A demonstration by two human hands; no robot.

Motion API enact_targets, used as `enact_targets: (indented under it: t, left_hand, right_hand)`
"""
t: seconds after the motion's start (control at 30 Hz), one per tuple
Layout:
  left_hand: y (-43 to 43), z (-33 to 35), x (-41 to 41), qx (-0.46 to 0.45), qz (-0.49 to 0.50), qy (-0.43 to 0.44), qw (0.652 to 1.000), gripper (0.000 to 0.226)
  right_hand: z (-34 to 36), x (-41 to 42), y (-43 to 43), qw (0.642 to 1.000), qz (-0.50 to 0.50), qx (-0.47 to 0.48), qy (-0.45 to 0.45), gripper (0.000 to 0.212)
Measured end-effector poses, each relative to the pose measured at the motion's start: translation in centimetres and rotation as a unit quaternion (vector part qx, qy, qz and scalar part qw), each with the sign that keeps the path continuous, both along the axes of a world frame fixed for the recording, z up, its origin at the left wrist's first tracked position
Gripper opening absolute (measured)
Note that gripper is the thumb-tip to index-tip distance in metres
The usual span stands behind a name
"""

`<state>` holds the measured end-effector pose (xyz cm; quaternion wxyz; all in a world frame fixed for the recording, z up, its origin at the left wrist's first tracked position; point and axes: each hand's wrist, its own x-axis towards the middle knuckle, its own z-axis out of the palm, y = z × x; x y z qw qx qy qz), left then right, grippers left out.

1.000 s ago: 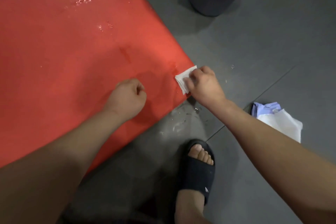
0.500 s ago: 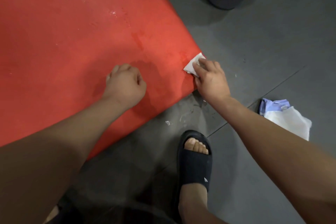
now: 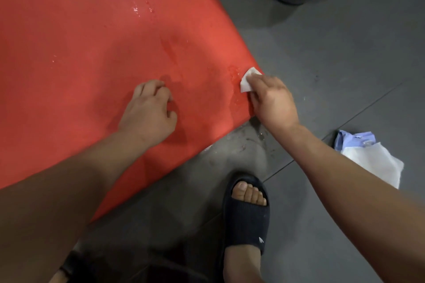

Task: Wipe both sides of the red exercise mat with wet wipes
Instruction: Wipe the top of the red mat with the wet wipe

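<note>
Red mat [image 3: 92, 53] lies flat on the floor [image 3: 345, 64] and fills the upper left of the frame, with wet patches on it. Right hand [image 3: 273, 101] is at the mat's corner, centre right. Its grip is clamped on a folded wet wipe [image 3: 247, 80], pressed to the mat just inside the edge. Left hand [image 3: 149, 108] rests on the mat to the left, fingers loosely bent, holding nothing. We judge top-side wiping is under way. From the grip, the rest of the mat lies up and left, so strokes should head that way. Long axis is cut off by the frame, so we cannot tell. Wipes pack [image 3: 355, 140] is on the floor at right.
</note>
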<state>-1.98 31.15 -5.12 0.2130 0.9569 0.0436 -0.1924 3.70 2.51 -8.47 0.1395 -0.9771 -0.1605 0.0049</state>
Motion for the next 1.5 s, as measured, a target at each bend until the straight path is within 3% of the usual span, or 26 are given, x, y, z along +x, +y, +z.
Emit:
enact_targets:
  t: [0.13,0.3,0.37,0.47,0.5,0.6,0.67,1.03,1.17,1.33,1.5]
  left_hand:
    - [-0.4,0.1,-0.6,0.019,-0.026,0.029,0.999,0.056]
    - [-0.8,0.1,-0.4,0.052,-0.056,0.06,0.995,0.073]
    - [-0.9,0.0,-0.3,0.067,-0.069,0.064,0.993,0.076]
    - [-1.2,-0.4,-0.1,0.098,-0.092,0.073,0.988,0.084]
    - [-1.3,-0.5,-0.1,0.106,-0.096,0.073,0.987,0.086]
    - [-1.5,-0.7,-0.2,0.116,-0.098,0.075,0.985,0.093]
    - [-1.4,-0.8,-0.2,0.119,-0.099,0.074,0.985,0.095]
    - [-1.6,-0.2,0.0,0.094,-0.074,0.101,0.988,0.096]
    - [-0.4,0.8,0.3,0.045,-0.075,0.117,0.989,0.086]
    - [1.4,1.4,0.5,0.009,-0.105,0.127,0.986,0.08]
    - [1.3,0.8,-0.3,-0.005,-0.099,0.117,0.988,0.089]
  right_hand:
    - [0.1,0.7,0.9,0.999,-0.003,0.026,-0.034,0.029]
    - [-0.6,-2.6,1.0,0.978,0.208,0.011,0.018,0.037]
    - [-0.6,-0.7,0.1,0.98,0.195,-0.012,0.018,0.042]
    - [-0.4,1.5,0.9,0.998,0.069,-0.016,0.004,0.04]
    - [-0.6,1.0,1.7,0.997,0.072,-0.014,0.0,0.039]
    - [-0.8,-1.7,2.7,0.979,0.206,0.002,0.002,0.036]
    - [-0.1,-0.9,1.6,0.974,0.227,0.001,0.008,0.036]
    - [2.7,5.2,1.0,0.995,0.096,-0.007,0.021,0.016]
    - [0.7,2.6,1.8,0.995,0.084,0.008,0.048,0.035]
    - [0.2,3.7,1.3,0.995,0.088,-0.002,0.036,0.015]
    - [0.5,3.8,3.7,0.996,-0.058,0.061,0.013,0.017]
